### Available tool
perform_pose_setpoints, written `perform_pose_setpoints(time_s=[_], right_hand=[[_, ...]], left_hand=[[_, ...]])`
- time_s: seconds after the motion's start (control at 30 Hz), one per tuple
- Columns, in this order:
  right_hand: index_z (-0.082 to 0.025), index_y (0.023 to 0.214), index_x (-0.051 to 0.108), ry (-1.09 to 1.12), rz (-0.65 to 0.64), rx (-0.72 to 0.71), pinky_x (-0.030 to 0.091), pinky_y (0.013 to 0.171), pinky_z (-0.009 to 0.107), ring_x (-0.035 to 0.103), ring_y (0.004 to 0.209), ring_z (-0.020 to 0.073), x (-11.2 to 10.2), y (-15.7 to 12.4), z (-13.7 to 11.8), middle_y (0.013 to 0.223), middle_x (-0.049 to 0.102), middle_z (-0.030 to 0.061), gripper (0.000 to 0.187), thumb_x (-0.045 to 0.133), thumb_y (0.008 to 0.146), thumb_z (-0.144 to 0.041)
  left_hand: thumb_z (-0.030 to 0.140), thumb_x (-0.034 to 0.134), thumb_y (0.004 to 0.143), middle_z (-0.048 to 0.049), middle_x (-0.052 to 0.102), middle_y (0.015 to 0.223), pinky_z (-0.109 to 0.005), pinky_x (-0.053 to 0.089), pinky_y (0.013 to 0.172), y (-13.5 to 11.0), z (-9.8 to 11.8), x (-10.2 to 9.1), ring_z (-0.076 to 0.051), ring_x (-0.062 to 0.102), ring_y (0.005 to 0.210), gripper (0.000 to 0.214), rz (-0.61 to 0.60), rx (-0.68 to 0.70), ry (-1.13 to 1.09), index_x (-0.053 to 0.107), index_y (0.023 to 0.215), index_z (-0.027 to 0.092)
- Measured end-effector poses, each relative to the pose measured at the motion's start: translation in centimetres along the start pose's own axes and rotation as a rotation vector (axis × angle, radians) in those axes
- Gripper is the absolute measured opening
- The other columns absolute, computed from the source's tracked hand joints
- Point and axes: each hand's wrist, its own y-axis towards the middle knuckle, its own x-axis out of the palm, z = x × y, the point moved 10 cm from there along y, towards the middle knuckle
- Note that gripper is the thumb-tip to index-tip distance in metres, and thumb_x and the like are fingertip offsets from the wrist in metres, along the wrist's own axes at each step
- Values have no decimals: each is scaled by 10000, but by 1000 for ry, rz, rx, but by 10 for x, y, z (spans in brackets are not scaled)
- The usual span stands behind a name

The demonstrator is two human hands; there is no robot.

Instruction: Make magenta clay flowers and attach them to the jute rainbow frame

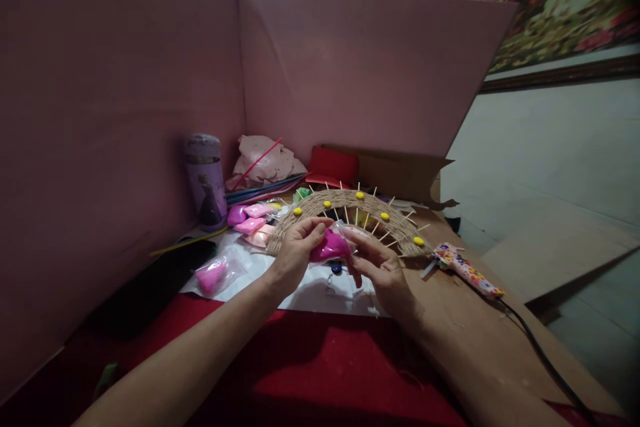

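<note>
Head view: clear bag (343,229) encloses magenta lump (329,247).

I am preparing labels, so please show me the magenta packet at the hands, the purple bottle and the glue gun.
Magenta packet (330,247): head view, on its bright filling.
Purple bottle (205,190): head view, middle of its side.
Glue gun (467,270): head view, on its flower-patterned body.

likely home craft corner: framed painting (565,20) on wall (545,147), floral-patterned glue gun (468,271) on cardboard (445,320), bagged magenta clay (330,247), purple tumbler (205,187).
</note>
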Motion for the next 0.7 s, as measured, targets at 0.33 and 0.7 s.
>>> perform_pose_setpoints(time_s=[0.33,0.7], right_hand=[[-219,1156,617,-30,-124,-40,414,428,233,484,493,95,11,-2,-11,675,563,9,354,419,900,-364],[-186,988,628,-48,50,-34,393,374,206,448,433,64,1,0,-13,688,567,-19,235,612,789,-309]], left_hand=[[326,666,723,0,592,735,-172,376,535,0,9,-2,-63,483,588,270,13,47,146,644,920,144],[407,520,836,-63,641,891,-280,444,714,-8,30,7,-164,571,796,306,17,290,514,643,979,166]])
